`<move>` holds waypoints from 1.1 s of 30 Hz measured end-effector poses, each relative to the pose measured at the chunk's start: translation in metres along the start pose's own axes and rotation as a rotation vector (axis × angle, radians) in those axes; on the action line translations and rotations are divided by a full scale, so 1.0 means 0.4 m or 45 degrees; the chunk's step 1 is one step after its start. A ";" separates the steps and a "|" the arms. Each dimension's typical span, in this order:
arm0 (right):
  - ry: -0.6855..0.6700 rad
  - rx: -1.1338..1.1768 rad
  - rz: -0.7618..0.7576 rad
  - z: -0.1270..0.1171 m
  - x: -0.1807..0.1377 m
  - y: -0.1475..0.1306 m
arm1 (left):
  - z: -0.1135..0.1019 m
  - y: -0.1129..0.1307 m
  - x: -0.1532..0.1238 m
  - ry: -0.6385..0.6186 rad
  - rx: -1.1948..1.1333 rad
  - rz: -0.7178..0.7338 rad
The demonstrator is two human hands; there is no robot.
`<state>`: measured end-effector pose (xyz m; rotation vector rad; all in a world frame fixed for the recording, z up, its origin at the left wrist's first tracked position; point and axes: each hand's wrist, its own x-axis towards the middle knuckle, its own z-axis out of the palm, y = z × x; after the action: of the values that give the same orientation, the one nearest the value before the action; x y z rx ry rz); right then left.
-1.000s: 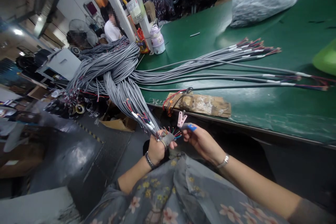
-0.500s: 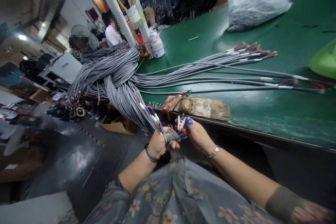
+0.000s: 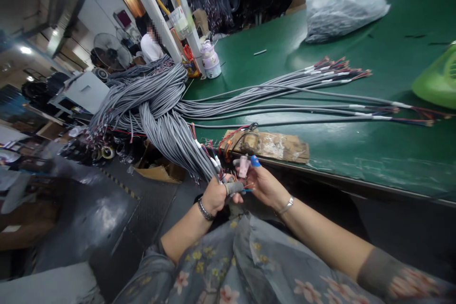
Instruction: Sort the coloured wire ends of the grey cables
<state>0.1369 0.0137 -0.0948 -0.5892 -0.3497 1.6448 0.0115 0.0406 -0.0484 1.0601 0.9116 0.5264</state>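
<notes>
My left hand is closed around the stripped end of a grey cable from the big bundle that hangs off the green table. Coloured wire ends stick out past its taped thumb. My right hand is closed on a small pink clip-like tool, held right against those wire ends. A blue tape wraps one fingertip of that hand. Both hands meet just below the table's front edge, above my lap.
More grey cables lie spread across the table, ends to the right. A worn brown block with red wires sits at the front edge. A plastic bag, a green object and a person in white are farther off.
My right hand with the pink tool has moved left and closed in on the wire ends held by my left hand. Both hands have risen slightly toward the table edge.
</notes>
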 end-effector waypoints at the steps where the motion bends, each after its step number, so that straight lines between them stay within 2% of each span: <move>1: 0.005 0.012 0.012 0.000 -0.001 -0.003 | 0.000 -0.001 -0.005 0.004 0.002 0.013; 6: 0.033 0.066 0.078 0.003 -0.011 -0.016 | -0.008 -0.017 -0.034 0.035 0.062 0.122; 11: 0.078 -0.009 -0.056 0.008 -0.018 -0.013 | -0.005 -0.023 -0.044 0.078 0.014 0.227; 15: -0.006 -0.014 -0.056 0.005 -0.013 -0.008 | 0.011 -0.011 -0.035 0.097 -0.022 0.200; 21: -0.109 0.065 0.045 -0.011 0.008 0.001 | 0.017 -0.008 -0.019 0.150 -0.070 0.161; 28: 0.003 0.130 0.019 -0.015 0.016 0.009 | 0.016 -0.015 -0.016 0.194 -0.039 0.142; 33: -0.030 0.048 0.021 -0.009 0.012 0.009 | 0.018 -0.013 -0.013 0.180 0.029 0.136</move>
<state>0.1355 0.0175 -0.1004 -0.5464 -0.3312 1.6717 0.0146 0.0307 -0.0497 1.1068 0.9901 0.6881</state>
